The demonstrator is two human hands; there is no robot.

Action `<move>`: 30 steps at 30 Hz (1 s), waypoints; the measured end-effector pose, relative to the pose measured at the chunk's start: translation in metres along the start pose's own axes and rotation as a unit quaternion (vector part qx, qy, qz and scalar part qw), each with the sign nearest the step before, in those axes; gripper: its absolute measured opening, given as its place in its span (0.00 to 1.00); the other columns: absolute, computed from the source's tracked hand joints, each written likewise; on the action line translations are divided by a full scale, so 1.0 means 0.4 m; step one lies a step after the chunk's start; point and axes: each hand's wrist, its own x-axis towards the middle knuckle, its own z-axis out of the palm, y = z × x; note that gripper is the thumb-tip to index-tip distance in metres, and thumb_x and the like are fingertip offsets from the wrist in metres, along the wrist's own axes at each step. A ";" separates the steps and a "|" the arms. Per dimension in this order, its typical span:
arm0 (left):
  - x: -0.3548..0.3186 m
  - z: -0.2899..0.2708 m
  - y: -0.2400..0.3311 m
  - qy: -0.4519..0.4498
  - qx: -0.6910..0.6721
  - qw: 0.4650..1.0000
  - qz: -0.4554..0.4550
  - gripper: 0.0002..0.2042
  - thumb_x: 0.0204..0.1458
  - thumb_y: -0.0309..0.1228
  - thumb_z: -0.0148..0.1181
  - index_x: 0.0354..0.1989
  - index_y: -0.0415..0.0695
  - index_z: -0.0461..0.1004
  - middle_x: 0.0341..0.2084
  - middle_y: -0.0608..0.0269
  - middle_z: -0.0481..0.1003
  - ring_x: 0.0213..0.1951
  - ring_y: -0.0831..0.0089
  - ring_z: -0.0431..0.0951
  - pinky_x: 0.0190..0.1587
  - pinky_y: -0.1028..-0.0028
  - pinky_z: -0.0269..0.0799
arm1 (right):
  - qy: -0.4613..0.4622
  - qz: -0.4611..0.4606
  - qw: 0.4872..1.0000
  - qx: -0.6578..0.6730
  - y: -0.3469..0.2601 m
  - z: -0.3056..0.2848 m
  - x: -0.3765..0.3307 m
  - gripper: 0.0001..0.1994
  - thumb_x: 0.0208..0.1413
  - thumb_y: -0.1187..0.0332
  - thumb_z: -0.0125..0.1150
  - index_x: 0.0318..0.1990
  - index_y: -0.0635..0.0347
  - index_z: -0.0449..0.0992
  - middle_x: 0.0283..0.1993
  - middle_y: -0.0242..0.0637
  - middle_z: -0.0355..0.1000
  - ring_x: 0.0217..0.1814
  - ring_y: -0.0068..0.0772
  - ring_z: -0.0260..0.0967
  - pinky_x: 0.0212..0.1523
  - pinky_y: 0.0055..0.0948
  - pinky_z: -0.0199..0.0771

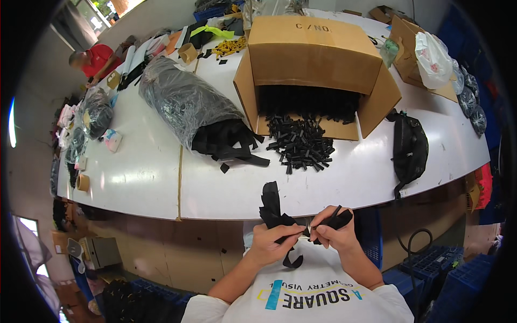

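The left hand (pixel 273 240) is closed around a bunch of black straps (pixel 273 207), which stands up from the fist just in front of the near edge of the white table (pixel 344 183), and one strap end hangs down below the hand. The right hand (pixel 333 230) pinches a small black clip (pixel 340 218) between thumb and fingers, and its fingertips meet the left hand's fingertips at the strap end. On the table, beyond the hands, a pile of the same black clips (pixel 300 142) lies spilled before the open cardboard box (pixel 312 51). Left of this box lies a plastic bag of black straps (pixel 188 102), its straps coming out of the mouth. Right of the box a black waist bag (pixel 409 145) lies near the table edge
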 end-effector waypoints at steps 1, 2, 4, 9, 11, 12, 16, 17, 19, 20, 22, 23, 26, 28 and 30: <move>-0.001 -0.002 0.002 -0.003 0.005 1.000 -0.002 0.09 0.38 0.16 0.62 0.31 0.39 0.79 0.21 0.58 0.78 0.21 0.76 0.78 0.25 0.82 0.71 | -0.007 0.002 1.000 -0.003 -0.001 -0.004 -0.003 0.04 0.50 0.79 0.57 0.33 0.72 0.72 0.22 0.44 0.72 0.13 0.20 0.63 0.11 0.16 0.60; -0.001 -0.005 0.008 -0.005 0.010 1.000 -0.003 0.10 0.39 0.16 0.63 0.32 0.40 0.78 0.22 0.59 0.78 0.21 0.75 0.78 0.25 0.81 0.71 | -0.014 0.004 1.000 -0.006 -0.001 -0.007 -0.005 0.05 0.50 0.80 0.57 0.34 0.72 0.72 0.23 0.44 0.72 0.13 0.20 0.63 0.12 0.16 0.61; -0.004 -0.006 0.007 -0.002 0.007 1.000 0.000 0.10 0.39 0.17 0.63 0.32 0.42 0.78 0.22 0.60 0.78 0.21 0.74 0.78 0.24 0.81 0.71 | -0.006 -0.021 1.000 -0.016 -0.003 0.003 -0.008 0.05 0.49 0.82 0.56 0.35 0.72 0.71 0.25 0.46 0.73 0.14 0.20 0.64 0.13 0.16 0.62; -0.007 -0.004 0.004 0.014 -0.019 1.000 0.007 0.08 0.36 0.15 0.63 0.27 0.37 0.77 0.22 0.57 0.78 0.23 0.76 0.78 0.27 0.82 0.72 | -0.024 -0.030 0.999 -0.037 -0.004 -0.007 -0.017 0.06 0.47 0.86 0.55 0.34 0.72 0.71 0.26 0.46 0.74 0.15 0.20 0.65 0.14 0.16 0.63; -0.006 -0.006 0.012 -0.003 -0.026 1.000 -0.005 0.08 0.36 0.16 0.63 0.27 0.37 0.77 0.22 0.57 0.78 0.23 0.76 0.78 0.28 0.83 0.72 | -0.047 -0.036 0.996 -0.071 -0.007 -0.013 -0.016 0.07 0.46 0.86 0.55 0.34 0.72 0.72 0.25 0.46 0.74 0.15 0.20 0.65 0.15 0.16 0.63; -0.005 -0.006 0.016 -0.011 -0.029 0.999 -0.011 0.08 0.36 0.16 0.63 0.27 0.37 0.77 0.22 0.57 0.78 0.23 0.76 0.78 0.28 0.83 0.72 | -0.053 -0.043 0.994 -0.090 -0.009 -0.013 -0.014 0.07 0.46 0.86 0.56 0.34 0.72 0.72 0.25 0.46 0.74 0.15 0.19 0.65 0.15 0.16 0.63; 0.005 -0.003 0.028 -0.011 0.006 1.000 0.001 0.08 0.37 0.16 0.63 0.29 0.39 0.77 0.21 0.60 0.77 0.20 0.77 0.76 0.24 0.82 0.70 | -0.061 -0.058 0.988 -0.133 -0.010 -0.006 -0.009 0.07 0.45 0.86 0.57 0.33 0.71 0.73 0.24 0.45 0.75 0.13 0.19 0.65 0.14 0.16 0.63; 0.001 -0.002 0.027 -0.009 0.009 1.000 0.004 0.10 0.38 0.16 0.62 0.31 0.40 0.76 0.21 0.61 0.76 0.20 0.76 0.75 0.23 0.81 0.68 | -0.060 -0.061 0.987 -0.135 -0.010 -0.005 -0.009 0.07 0.44 0.86 0.57 0.33 0.71 0.73 0.24 0.45 0.75 0.13 0.19 0.64 0.14 0.16 0.63; 0.000 -0.002 0.028 -0.005 0.025 1.000 0.012 0.10 0.38 0.16 0.62 0.31 0.40 0.76 0.21 0.62 0.76 0.19 0.77 0.75 0.22 0.81 0.68 | -0.051 -0.045 0.990 -0.123 -0.008 -0.005 -0.012 0.07 0.44 0.85 0.59 0.32 0.70 0.74 0.23 0.43 0.75 0.14 0.19 0.65 0.15 0.15 0.63; 0.002 -0.004 0.029 -0.003 0.038 0.999 0.017 0.09 0.37 0.16 0.62 0.29 0.39 0.77 0.20 0.62 0.77 0.18 0.79 0.75 0.22 0.83 0.68 | -0.046 -0.038 0.991 -0.117 -0.008 -0.005 -0.012 0.07 0.43 0.85 0.60 0.32 0.70 0.74 0.23 0.43 0.74 0.14 0.19 0.65 0.16 0.15 0.63; 0.005 -0.004 0.029 0.003 0.048 0.999 0.023 0.08 0.36 0.16 0.63 0.27 0.37 0.77 0.19 0.62 0.77 0.18 0.80 0.76 0.23 0.85 0.69 | -0.070 -0.085 0.984 -0.139 -0.005 -0.019 -0.009 0.07 0.42 0.84 0.61 0.31 0.70 0.74 0.22 0.41 0.74 0.15 0.19 0.65 0.16 0.15 0.62; 0.005 -0.003 0.028 0.008 0.045 0.999 0.023 0.07 0.36 0.16 0.63 0.27 0.37 0.77 0.19 0.62 0.77 0.19 0.80 0.76 0.24 0.85 0.69 | -0.081 -0.109 0.979 -0.151 -0.002 -0.025 -0.007 0.07 0.42 0.83 0.62 0.31 0.70 0.74 0.21 0.40 0.73 0.16 0.19 0.65 0.17 0.15 0.62; 0.005 0.001 0.021 0.015 0.034 0.999 0.022 0.08 0.36 0.16 0.63 0.27 0.37 0.77 0.19 0.61 0.77 0.20 0.79 0.77 0.24 0.84 0.70 | -0.035 -0.126 0.983 -0.128 0.014 -0.032 -0.014 0.06 0.41 0.82 0.64 0.29 0.70 0.75 0.19 0.38 0.72 0.16 0.19 0.65 0.17 0.16 0.60; 0.003 0.002 0.019 0.014 0.032 0.999 0.019 0.08 0.36 0.15 0.63 0.28 0.36 0.77 0.20 0.61 0.77 0.20 0.79 0.77 0.25 0.84 0.70 | -0.010 -0.129 0.981 -0.144 -0.002 -0.012 -0.011 0.05 0.41 0.81 0.64 0.29 0.70 0.76 0.19 0.38 0.71 0.16 0.18 0.64 0.17 0.16 0.59; 0.000 0.002 0.019 0.011 0.036 0.999 0.017 0.08 0.36 0.15 0.63 0.28 0.36 0.77 0.20 0.61 0.77 0.20 0.78 0.77 0.26 0.83 0.71 | -0.012 -0.118 0.981 -0.154 -0.011 -0.011 -0.008 0.05 0.42 0.80 0.64 0.29 0.71 0.76 0.19 0.38 0.71 0.16 0.18 0.63 0.17 0.16 0.59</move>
